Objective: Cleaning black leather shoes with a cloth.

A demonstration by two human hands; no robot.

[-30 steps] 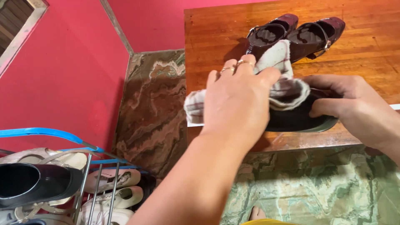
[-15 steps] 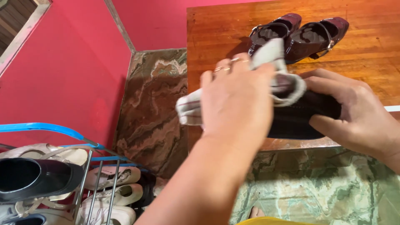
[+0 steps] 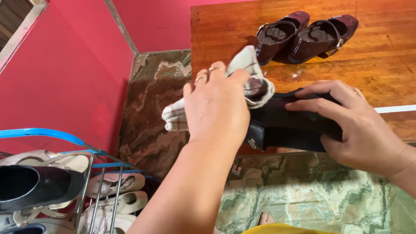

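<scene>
We have the black, low-heeled leather shoe (image 3: 286,128) lying on its side at the near edge of the reddish-brown polished wooden bench (image 3: 381,65), its long axis running left to right across our view. Our right hand (image 3: 359,125) is the grip that steadies it: fingers spread over the top and thumb side wrapped underneath, closed around the shoe's right half. The shoe's free end (the one with a small metal buckle) points left, straight toward our left hand (image 3: 216,108), which is the nearer hand to that end. The left grip is closed on a crumpled off-white cloth with faint dark checks (image 3: 251,84); the bunched part of the cloth presses onto the shoe's upper left edge, while a loose tail hangs out to the left over the marbled brown floor (image 3: 151,117).

Farther back on the bench, well apart from both hands, stands a pair of glossy maroon strapped shoes (image 3: 303,37). At lower left a metal wire shoe rack (image 3: 86,186) holds pale sandals and one dark shoe.
</scene>
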